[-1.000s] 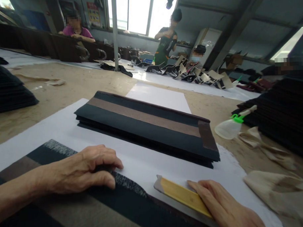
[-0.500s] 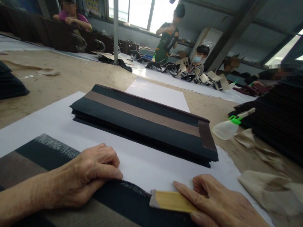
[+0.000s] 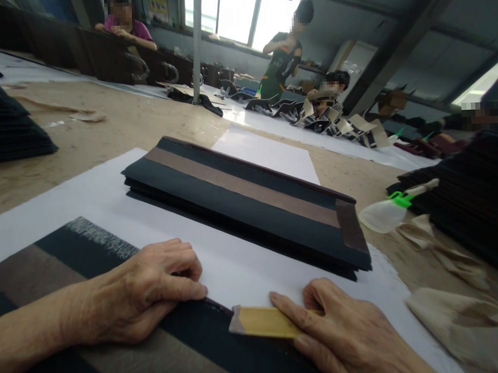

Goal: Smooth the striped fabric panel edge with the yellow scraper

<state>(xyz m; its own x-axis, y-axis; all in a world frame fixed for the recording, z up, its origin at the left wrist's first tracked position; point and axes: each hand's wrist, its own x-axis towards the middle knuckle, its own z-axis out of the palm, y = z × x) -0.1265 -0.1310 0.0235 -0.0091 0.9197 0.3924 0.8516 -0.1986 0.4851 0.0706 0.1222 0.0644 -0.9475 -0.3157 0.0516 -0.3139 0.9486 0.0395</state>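
Two hands, both the wearer's own. Left hand [image 3: 142,291]: fingers curled under, knuckles and thumb pressing down on the near dark-and-brown striped sheet of card [image 3: 93,301]; it grips nothing. Right hand [image 3: 344,335]: closed over the near end of one flat yellow wooden smoothing stick with a grey tip [image 3: 264,322], index finger laid along its top. The stick lies flat across the far edge of the striped sheet, tip just beside the left thumb.

One striped sheet in work: dark teal and black bands with a brown band between, a pale scuffed streak along its far edge at left. It rests on one large white paper sheet [image 3: 243,268] at the near edge of the tan worktop [image 3: 140,125].

One stack of folded dark-and-brown striped pieces [image 3: 249,200], beyond the hands on the same white paper.

One clear plastic squeeze bottle with a green cap [image 3: 386,214], lying on its side at right; contents cannot be told.

Crumpled beige cloths [image 3: 461,315], at least two, at right.

Three co-workers at the far tables.
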